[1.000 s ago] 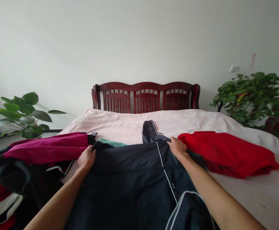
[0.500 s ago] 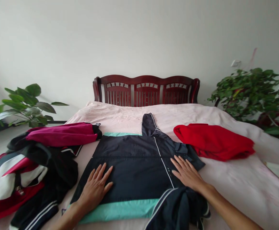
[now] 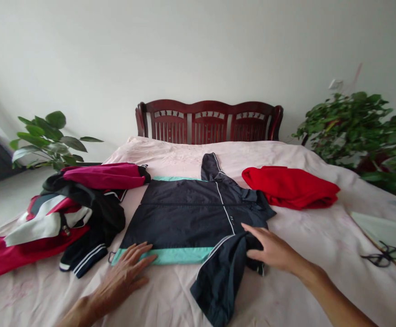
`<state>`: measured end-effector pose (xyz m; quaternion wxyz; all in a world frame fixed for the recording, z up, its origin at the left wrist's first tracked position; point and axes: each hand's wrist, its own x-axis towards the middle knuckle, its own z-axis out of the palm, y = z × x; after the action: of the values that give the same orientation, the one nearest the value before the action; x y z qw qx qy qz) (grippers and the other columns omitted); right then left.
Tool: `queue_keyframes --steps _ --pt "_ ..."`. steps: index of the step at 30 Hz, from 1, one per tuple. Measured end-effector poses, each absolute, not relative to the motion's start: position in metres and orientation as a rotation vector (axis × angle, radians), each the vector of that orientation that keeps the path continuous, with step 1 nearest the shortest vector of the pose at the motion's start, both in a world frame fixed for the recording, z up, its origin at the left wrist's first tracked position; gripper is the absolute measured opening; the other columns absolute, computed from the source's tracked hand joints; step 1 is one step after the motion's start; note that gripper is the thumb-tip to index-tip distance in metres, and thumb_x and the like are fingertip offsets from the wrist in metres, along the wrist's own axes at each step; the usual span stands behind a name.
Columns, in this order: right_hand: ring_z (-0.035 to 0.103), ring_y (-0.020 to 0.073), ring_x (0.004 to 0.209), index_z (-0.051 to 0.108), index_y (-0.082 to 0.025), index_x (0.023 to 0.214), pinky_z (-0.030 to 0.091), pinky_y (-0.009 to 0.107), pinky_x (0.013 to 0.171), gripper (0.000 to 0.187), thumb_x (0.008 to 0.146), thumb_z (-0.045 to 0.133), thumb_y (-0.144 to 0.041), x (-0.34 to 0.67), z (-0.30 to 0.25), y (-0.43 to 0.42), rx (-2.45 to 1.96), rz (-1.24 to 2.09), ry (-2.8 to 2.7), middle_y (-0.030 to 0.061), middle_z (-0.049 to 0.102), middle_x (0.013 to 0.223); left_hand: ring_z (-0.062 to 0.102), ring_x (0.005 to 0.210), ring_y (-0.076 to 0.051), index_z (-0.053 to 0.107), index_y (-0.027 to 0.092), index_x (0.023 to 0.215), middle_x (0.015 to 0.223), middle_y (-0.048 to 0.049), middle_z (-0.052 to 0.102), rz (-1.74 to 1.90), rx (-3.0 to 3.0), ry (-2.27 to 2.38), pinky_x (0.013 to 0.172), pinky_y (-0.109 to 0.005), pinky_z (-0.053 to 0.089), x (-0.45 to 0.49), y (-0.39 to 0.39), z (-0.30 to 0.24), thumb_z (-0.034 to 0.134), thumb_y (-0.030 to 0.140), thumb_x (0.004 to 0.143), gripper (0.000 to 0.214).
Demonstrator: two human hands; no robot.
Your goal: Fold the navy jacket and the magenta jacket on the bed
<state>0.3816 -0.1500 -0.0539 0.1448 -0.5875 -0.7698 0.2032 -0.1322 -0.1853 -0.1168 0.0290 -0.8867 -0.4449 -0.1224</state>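
A dark navy zip jacket (image 3: 180,222) with white piping and teal edging lies spread on the bed, its collar toward the right. One sleeve (image 3: 220,277) hangs toward me over the near side; the other points toward the headboard. My left hand (image 3: 133,268) rests with its fingers stretched over the teal near edge, at the hem corner. At the near shoulder, my right hand (image 3: 273,249) is open, its index finger and thumb apart around the top of the near sleeve; its other fingers are partly hidden.
Left of the jacket lies a pile of red, white and black clothes (image 3: 48,222) with a magenta garment (image 3: 102,176) behind. A folded red garment (image 3: 289,187) sits to the right. Black glasses (image 3: 383,256) lie on a notebook (image 3: 364,227). Behind stands a wooden headboard (image 3: 210,109).
My left hand has slid from the jacket's body to its near teal edge. My right hand has come nearer, to the near sleeve's top. That sleeve now stretches out toward me. The view has shifted.
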Motion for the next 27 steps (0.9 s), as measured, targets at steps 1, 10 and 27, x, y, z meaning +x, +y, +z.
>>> queue_keyframes --steps 1,10,27 --pt "0.055 0.0312 0.127 0.05 -0.024 0.145 0.042 0.043 0.106 0.076 0.072 0.07 -0.037 0.373 -0.054 -0.156 -1.706 0.55 -2.229 0.0109 0.06 0.139 0.057 0.126 -0.026 0.058 0.039 0.134 0.141 -0.0039 0.059 -0.418 -2.773 -1.382 0.105 -0.042 0.048 -0.131 -0.188 -0.112 0.056 0.036 0.094 0.04" --pt "0.068 0.0231 0.092 0.069 -0.021 0.1 0.05 0.032 0.083 0.026 0.074 0.067 -0.029 0.336 -0.034 -0.157 -1.32 0.899 -1.864 0.0028 0.074 0.097 0.065 0.094 -0.019 0.069 0.029 0.113 0.104 -0.004 0.07 -0.72 -3.079 -1.975 0.084 -0.031 0.049 -0.063 -0.199 -0.075 0.046 0.041 0.097 0.031" --pt "0.061 0.0246 0.115 0.053 -0.024 0.136 0.044 0.04 0.104 0.065 0.074 0.069 -0.03 0.303 -0.031 -0.168 -1.368 0.738 -1.698 0.0077 0.065 0.125 0.047 0.058 -0.011 0.053 0.02 0.071 0.061 0.0048 0.05 -1.93 -3.036 -2.569 0.056 -0.023 0.036 0.035 -0.168 -0.088 0.067 0.033 0.068 0.019"
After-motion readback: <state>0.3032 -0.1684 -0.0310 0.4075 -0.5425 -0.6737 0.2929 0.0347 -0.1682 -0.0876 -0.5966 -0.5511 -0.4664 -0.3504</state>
